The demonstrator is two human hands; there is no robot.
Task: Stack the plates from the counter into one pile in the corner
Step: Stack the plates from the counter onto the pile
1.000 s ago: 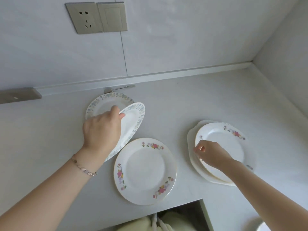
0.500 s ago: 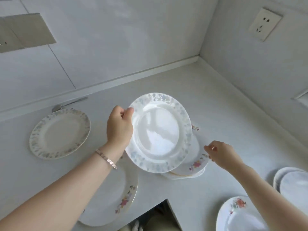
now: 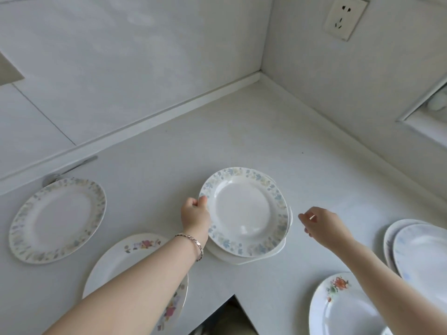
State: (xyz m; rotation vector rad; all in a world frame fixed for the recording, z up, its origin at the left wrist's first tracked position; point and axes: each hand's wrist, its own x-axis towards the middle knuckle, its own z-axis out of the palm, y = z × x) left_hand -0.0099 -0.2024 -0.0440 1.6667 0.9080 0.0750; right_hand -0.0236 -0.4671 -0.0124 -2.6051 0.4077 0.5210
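A white plate with a blue floral rim [image 3: 243,210] lies on top of a small pile of plates [image 3: 244,257] in the middle of the counter. My left hand [image 3: 194,215] grips this plate's left rim. My right hand [image 3: 323,223] hovers just right of the pile, fingers loosely apart, holding nothing. A second blue-rimmed plate [image 3: 56,218] rests on the counter at the left. A plate with pink flowers [image 3: 125,258] lies near the front edge, partly under my left forearm.
At the right edge sit two stacked pale plates [image 3: 420,252] and a plate with a red flower [image 3: 343,308]. The counter corner [image 3: 260,78] lies beyond the pile, with a wall socket [image 3: 344,16] above. The counter's front has a notch [image 3: 232,301]. A metal utensil [image 3: 70,169] lies by the backsplash.
My left hand has carried the blue-rimmed plate from the left side over to the pile and lowered it flat onto it. My right hand has drawn back off the pile to the right.
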